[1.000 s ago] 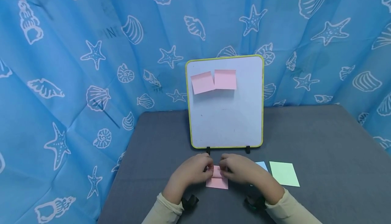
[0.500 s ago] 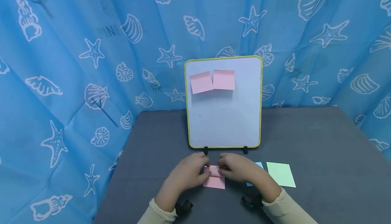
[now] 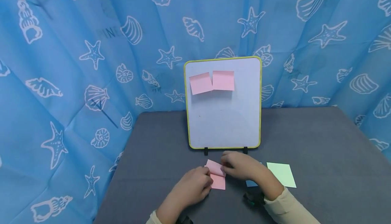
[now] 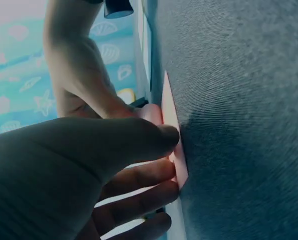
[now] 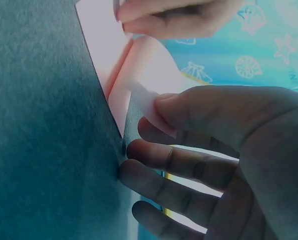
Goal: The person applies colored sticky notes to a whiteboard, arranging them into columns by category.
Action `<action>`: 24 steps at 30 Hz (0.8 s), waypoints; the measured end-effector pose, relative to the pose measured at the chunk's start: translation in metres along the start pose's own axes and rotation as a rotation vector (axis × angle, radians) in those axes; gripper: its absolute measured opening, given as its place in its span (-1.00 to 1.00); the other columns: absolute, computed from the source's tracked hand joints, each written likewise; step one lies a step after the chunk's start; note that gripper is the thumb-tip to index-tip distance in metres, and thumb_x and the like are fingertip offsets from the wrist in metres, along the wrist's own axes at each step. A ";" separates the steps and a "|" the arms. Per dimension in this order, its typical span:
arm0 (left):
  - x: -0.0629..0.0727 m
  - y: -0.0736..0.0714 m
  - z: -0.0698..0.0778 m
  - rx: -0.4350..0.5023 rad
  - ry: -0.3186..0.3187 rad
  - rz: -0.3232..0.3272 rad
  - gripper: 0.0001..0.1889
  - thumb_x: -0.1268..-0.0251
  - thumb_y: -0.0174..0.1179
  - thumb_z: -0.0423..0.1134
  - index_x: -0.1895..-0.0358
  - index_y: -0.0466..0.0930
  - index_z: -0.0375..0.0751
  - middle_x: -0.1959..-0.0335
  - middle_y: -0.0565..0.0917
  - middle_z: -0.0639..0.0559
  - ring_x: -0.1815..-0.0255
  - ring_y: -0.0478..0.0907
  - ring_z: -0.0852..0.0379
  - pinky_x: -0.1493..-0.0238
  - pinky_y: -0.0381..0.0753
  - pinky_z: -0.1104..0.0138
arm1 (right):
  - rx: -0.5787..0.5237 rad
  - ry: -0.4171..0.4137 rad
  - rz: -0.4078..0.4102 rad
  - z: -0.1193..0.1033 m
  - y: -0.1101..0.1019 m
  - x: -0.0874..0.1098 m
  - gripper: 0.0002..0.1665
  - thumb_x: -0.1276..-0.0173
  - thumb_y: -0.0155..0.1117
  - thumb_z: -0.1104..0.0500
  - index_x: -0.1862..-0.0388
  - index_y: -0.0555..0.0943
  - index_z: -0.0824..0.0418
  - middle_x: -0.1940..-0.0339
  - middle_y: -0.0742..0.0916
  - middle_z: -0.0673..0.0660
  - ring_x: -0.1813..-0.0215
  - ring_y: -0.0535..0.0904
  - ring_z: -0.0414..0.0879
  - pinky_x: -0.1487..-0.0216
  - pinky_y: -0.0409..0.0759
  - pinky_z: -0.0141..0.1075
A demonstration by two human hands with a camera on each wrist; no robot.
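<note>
A pink sticky-note pad (image 3: 218, 183) lies on the grey table in front of the whiteboard. Its top sheet (image 5: 151, 62) is partly lifted and curls away from the rest. My right hand (image 3: 243, 165) pinches a corner of that sheet between thumb and forefinger; the other fingers are spread behind it in the right wrist view. At the pad's left edge, my left hand (image 3: 193, 186) holds the pad, thumb tip and fingers at its edge (image 4: 169, 102) in the left wrist view. Part of the pad is hidden behind the left fingers.
A yellow-rimmed whiteboard (image 3: 224, 122) stands behind the hands on black feet, bearing two pink notes, one tilted (image 3: 200, 84) and one straight (image 3: 223, 80). Right of the pad lie a blue note (image 3: 251, 183), partly under the right forearm, and a green note (image 3: 281, 174).
My left hand has moved from the pad's top left toward me along its left edge. The pink top sheet now stands lifted and slanted, its far end raised, with my right hand on it.
</note>
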State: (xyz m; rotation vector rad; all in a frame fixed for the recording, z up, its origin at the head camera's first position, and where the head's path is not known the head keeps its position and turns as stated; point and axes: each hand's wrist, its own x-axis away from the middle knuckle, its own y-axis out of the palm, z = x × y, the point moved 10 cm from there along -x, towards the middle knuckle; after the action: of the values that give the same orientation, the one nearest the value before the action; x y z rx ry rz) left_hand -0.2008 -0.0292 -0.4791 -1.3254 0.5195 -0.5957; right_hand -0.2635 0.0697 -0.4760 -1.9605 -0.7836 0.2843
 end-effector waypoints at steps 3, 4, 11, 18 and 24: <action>0.000 0.003 -0.001 0.007 -0.027 -0.014 -0.93 -0.43 0.40 -0.21 0.20 0.86 0.00 0.30 0.61 0.18 0.34 0.40 0.30 0.21 0.56 0.42 | -0.002 -0.002 0.010 0.002 -0.001 0.001 -0.90 -0.51 0.38 0.11 0.26 0.75 0.02 0.39 0.56 -0.15 0.39 0.46 -0.28 0.31 0.49 -0.35; 0.001 0.003 -0.001 0.005 -0.030 -0.014 -0.93 -0.44 0.39 -0.21 0.20 0.87 -0.01 0.30 0.61 0.18 0.34 0.39 0.31 0.22 0.55 0.42 | -0.004 -0.008 0.012 0.002 -0.001 0.001 -0.90 -0.51 0.38 0.11 0.26 0.75 0.02 0.39 0.56 -0.15 0.39 0.46 -0.28 0.31 0.49 -0.36; 0.001 0.000 0.004 -0.031 0.004 0.048 -0.87 -0.43 0.38 -0.25 0.34 0.81 0.03 0.37 0.56 0.21 0.40 0.40 0.31 0.28 0.53 0.42 | -0.017 -0.088 0.032 -0.003 -0.006 0.003 -0.81 -0.54 0.35 0.15 0.35 0.70 0.01 0.41 0.53 -0.14 0.42 0.38 -0.31 0.35 0.42 -0.37; 0.000 -0.002 0.002 -0.018 0.011 0.069 -0.89 -0.41 0.39 -0.26 0.32 0.82 0.02 0.38 0.56 0.20 0.41 0.38 0.31 0.27 0.53 0.42 | -0.025 -0.096 0.045 -0.002 -0.010 0.004 -0.79 -0.53 0.35 0.16 0.38 0.67 0.01 0.42 0.51 -0.13 0.43 0.36 -0.32 0.36 0.40 -0.37; 0.001 -0.006 0.005 -0.029 0.042 0.134 -0.83 -0.35 0.40 -0.29 0.43 0.76 0.04 0.43 0.52 0.22 0.44 0.35 0.31 0.31 0.46 0.44 | -0.026 -0.104 0.059 0.001 -0.012 0.003 -0.78 -0.54 0.35 0.16 0.38 0.66 0.00 0.43 0.52 -0.14 0.42 0.36 -0.32 0.36 0.39 -0.36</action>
State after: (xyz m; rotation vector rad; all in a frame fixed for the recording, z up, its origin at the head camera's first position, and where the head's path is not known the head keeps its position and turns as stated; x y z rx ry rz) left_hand -0.1973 -0.0276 -0.4724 -1.2967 0.6477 -0.5078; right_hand -0.2666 0.0766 -0.4661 -2.0082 -0.7998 0.4160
